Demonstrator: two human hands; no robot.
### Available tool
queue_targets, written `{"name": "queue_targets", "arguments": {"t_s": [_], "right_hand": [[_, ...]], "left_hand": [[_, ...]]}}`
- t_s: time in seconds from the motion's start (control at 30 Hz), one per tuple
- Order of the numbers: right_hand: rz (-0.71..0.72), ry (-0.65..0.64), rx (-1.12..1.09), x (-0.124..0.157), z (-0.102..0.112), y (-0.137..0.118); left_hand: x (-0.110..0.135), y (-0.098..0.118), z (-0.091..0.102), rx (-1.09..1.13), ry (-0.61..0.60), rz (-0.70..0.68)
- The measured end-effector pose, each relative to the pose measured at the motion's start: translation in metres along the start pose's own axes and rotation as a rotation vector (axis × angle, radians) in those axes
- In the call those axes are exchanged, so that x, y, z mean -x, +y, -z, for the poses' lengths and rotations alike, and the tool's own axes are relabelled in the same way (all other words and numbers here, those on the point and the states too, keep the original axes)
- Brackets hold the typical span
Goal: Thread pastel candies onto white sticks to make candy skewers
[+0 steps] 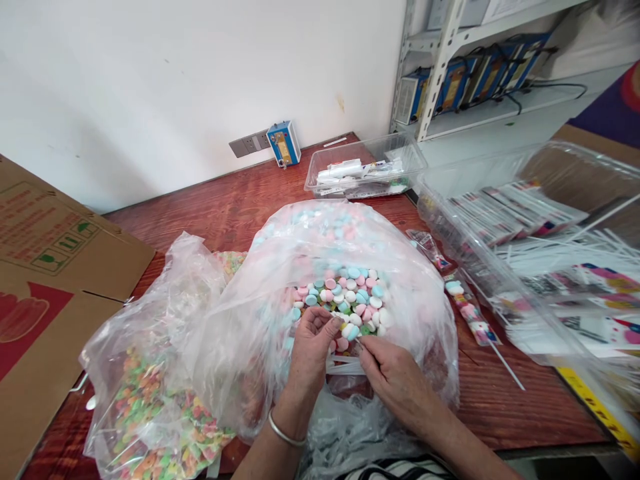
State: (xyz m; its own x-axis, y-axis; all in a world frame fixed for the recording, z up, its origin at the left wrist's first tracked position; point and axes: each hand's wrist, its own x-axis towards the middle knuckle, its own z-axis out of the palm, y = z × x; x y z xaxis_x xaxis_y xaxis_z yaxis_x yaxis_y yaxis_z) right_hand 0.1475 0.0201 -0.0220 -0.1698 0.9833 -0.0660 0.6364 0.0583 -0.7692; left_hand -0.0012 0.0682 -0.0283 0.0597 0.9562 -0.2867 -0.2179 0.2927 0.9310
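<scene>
A large clear plastic bag [420, 293] lies open in front of me, full of round pink, blue and white candies [367, 293] with some green ones among them. Over its mouth, my left hand [313, 343] is closed in a pinch at a small pale candy [349, 329]. My right hand [395, 373], just beside it, has thumb and finger pressed on a thin stick [359, 343], mostly hidden by the fingers. White sticks [346, 365] lie below the hands at the bag's near edge.
At left are a bag of multicoloured gummy candies [155, 413] and a cardboard box [55, 287]. To the right lie wrapped candy skewers [470, 310] and a clear bin [505, 287] of sticks and packaging. Behind stand another clear bin [365, 190] and a shelf [505, 110].
</scene>
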Motion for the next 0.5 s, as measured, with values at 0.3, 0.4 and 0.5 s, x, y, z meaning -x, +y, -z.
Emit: {"name": "queue_targets", "arguments": {"t_s": [0.3, 0.4, 0.5], "right_hand": [[-0.074, -0.033, -0.135, 0.009, -0.007, 0.015], [-0.082, 0.015, -0.318, 0.009, -0.015, 0.014], [-0.209, -0.024, -0.694, 0.002, -0.019, 0.015]], "left_hand": [[0.010, 0.002, -0.016, 0.119, -0.185, 0.161], [0.012, -0.005, -0.022, 0.031, -0.197, 0.147], [0.010, -0.005, -0.022, -0.158, -0.200, 0.096]]}}
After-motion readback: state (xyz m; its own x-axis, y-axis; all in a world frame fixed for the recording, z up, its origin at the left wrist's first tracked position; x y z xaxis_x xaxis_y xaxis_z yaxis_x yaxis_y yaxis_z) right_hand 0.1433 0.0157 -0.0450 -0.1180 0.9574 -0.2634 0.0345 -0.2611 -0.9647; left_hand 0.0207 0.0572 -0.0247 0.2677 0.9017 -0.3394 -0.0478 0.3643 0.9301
